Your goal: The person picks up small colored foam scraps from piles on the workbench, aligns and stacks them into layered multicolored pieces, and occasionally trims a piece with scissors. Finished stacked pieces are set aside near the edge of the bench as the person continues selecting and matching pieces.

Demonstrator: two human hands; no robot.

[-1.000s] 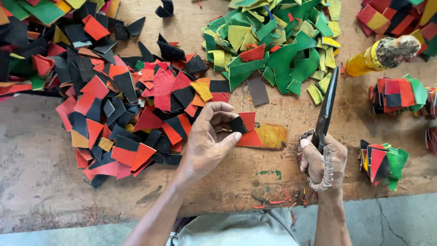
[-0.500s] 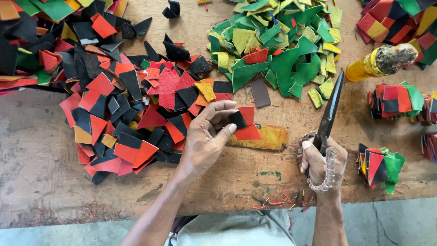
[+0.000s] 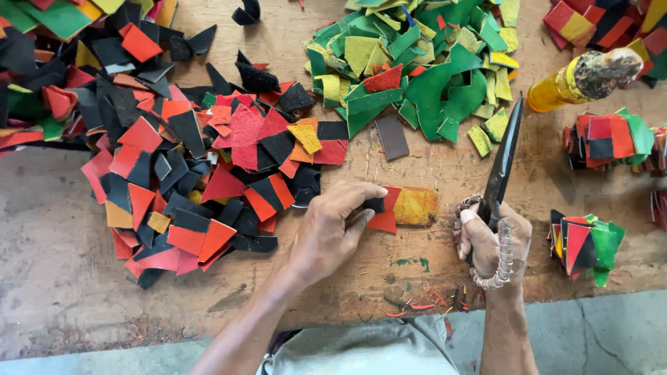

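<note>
On the worn wooden workbench (image 3: 62,229), a heap of red and black leather offcuts (image 3: 187,180) lies left. The left hand (image 3: 330,229) pinches a small black-and-red leather piece (image 3: 381,212) near centre; press it flat, I judge. The right hand (image 3: 493,243) grips closed dark shears (image 3: 504,160).

The left hand (image 3: 326,232) covers the near end of the red, black and yellow joined strip (image 3: 406,206), so where its fingers (image 3: 361,194) press the pieces cannot be told. The right hand (image 3: 495,243) hides the shears' (image 3: 501,163) handles (only wrapped loops show), and whether the blades are parted is unclear. At 12 and 9 o'clock the scrap piles (image 3: 62,42) run off the edge. At 3 o'clock a stack (image 3: 659,208) is cut off.
</note>
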